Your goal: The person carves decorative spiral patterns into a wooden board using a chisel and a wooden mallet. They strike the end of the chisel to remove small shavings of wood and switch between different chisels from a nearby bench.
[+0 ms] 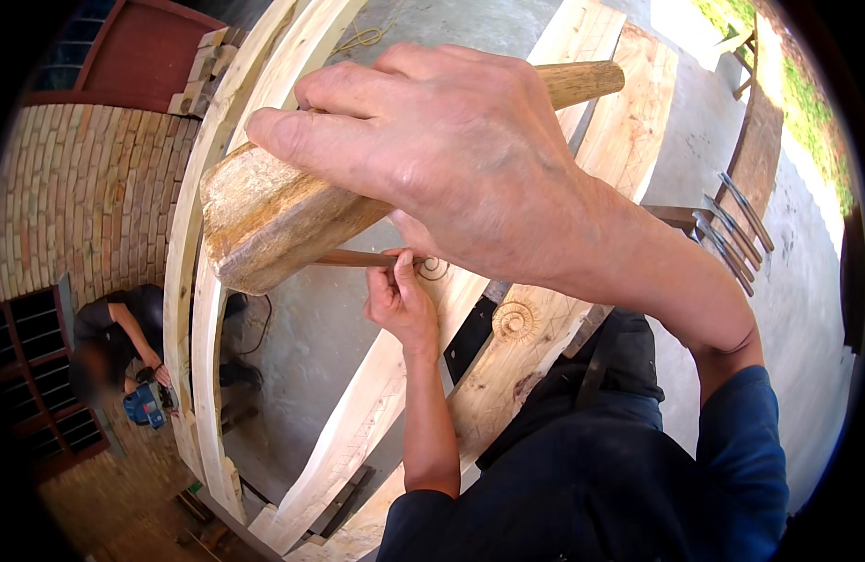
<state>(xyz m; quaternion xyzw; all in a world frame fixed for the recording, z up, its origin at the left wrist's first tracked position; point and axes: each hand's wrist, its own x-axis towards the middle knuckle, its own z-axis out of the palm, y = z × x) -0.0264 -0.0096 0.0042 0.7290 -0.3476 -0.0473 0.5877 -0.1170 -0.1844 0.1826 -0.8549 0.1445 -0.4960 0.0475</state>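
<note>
Brick wall on the left, where another person bends over a blue power tool. Pale timber beams run across the middle — left hand pinches a wooden-handled chisel against one. Right hand is wrapped shut round a wooden mallet, raised above. A carved spiral sits just right; more chisels beyond.

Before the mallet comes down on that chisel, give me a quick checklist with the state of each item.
1. Right hand gripping the wooden mallet: ok.
2. Left hand closed on the chisel: ok.
3. Mallet face lined up with the chisel's butt end: ok, it sits right against it.
4. Chisel tip on the carved scroll in the beam: cannot tell, fingers hide it.
5. Person with blue power tool apart from the swing: ok.
</note>
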